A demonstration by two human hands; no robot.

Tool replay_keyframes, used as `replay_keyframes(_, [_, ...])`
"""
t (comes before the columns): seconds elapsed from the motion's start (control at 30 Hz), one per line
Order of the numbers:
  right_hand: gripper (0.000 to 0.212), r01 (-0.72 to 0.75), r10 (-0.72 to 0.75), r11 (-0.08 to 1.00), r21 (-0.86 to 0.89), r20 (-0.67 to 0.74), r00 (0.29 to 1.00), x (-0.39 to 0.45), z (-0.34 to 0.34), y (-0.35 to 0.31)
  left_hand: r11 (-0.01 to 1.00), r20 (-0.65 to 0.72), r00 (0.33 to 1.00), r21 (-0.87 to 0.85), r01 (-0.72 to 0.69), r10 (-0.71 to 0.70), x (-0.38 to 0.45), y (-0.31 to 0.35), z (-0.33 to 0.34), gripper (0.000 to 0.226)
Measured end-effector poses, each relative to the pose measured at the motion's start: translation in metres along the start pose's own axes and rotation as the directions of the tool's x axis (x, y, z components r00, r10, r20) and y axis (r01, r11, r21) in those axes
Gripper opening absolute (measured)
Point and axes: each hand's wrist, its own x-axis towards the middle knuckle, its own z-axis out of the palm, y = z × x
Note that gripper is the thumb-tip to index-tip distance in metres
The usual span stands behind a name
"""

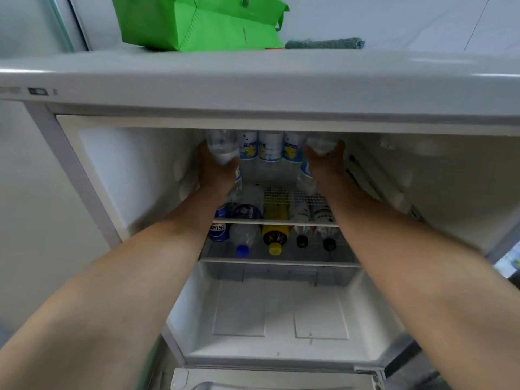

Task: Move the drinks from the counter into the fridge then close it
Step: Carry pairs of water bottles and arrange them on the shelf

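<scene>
Bottles (222, 149) gripped beside fridge walls (135, 175)

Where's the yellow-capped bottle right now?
The yellow-capped bottle lies centre on the fridge's middle shelf, cap forward, between a blue-capped bottle and a black-capped one.

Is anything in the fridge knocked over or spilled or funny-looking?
Nothing looks spilled or broken. The bottles on the lower shelf lie on their sides, caps pointing out, but in a tidy row, so that seems on purpose. The left hand and right hand each hold a clear bottle on the top shelf.
</scene>
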Motion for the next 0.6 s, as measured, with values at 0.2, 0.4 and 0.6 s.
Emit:
replay_keyframes(0.2, [0.1, 0.048, -0.05, 0.986, -0.162, -0.007, 0.999, 0.031, 0.0, 0.011, 0.997, 0.016, 0.999, 0.065, -0.036, 0.035, 0.009, -0.006, 0.006, 0.069])
replay_keyframes(0.4, [0.092, 0.091, -0.097, 0.976, -0.197, -0.022, 0.995, 0.045, 0.001, 0.016, 0.986, 0.036, 0.997, 0.148, -0.075, 0.071, 0.019, -0.009, 0.004, 0.072])
replay_keyframes(0.6, [0.099, 0.108, -0.105, 0.982, -0.158, 0.023, 0.994, 0.045, -0.003, 0.021, 0.888, 0.038, 0.998, 0.459, 0.02, -0.042, 0.011, -0.004, 0.003, 0.101])
